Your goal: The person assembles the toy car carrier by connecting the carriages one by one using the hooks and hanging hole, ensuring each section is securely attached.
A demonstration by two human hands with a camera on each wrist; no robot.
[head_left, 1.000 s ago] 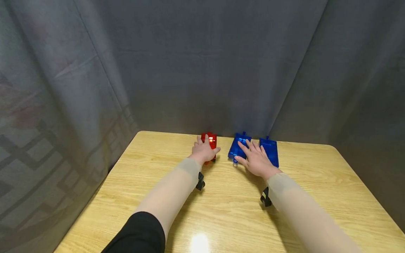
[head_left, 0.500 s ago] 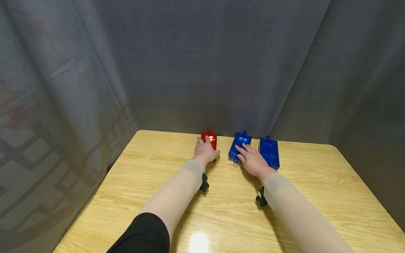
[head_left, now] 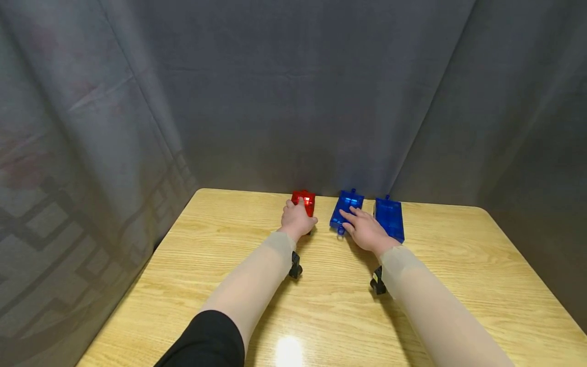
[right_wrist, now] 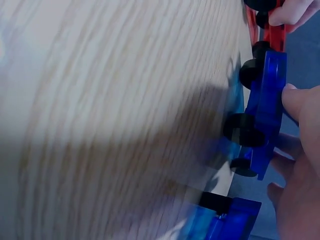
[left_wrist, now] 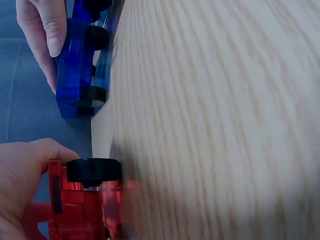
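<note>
My left hand grips a translucent red toy vehicle with black wheels near the table's far edge. In the left wrist view, the thumb lies by a wheel of the red vehicle, with fingers behind its body. My right hand reaches over a translucent blue toy trailer with a hitch loop at its near end. Its fingers lie fairly straight and spread, and in the right wrist view the thumb touches the rim of the trailer. A second blue trailer stands just right of that hand.
A light wood table carries everything. Its far edge is close behind the toys, with a grey curtain beyond. Curtain also hangs along the left and right sides. Small black wrist cameras sit under both wrists.
My right hand has moved left and nearer, from between the two blue trailers onto the left one. My left hand's fingers have drawn in around the red vehicle.
</note>
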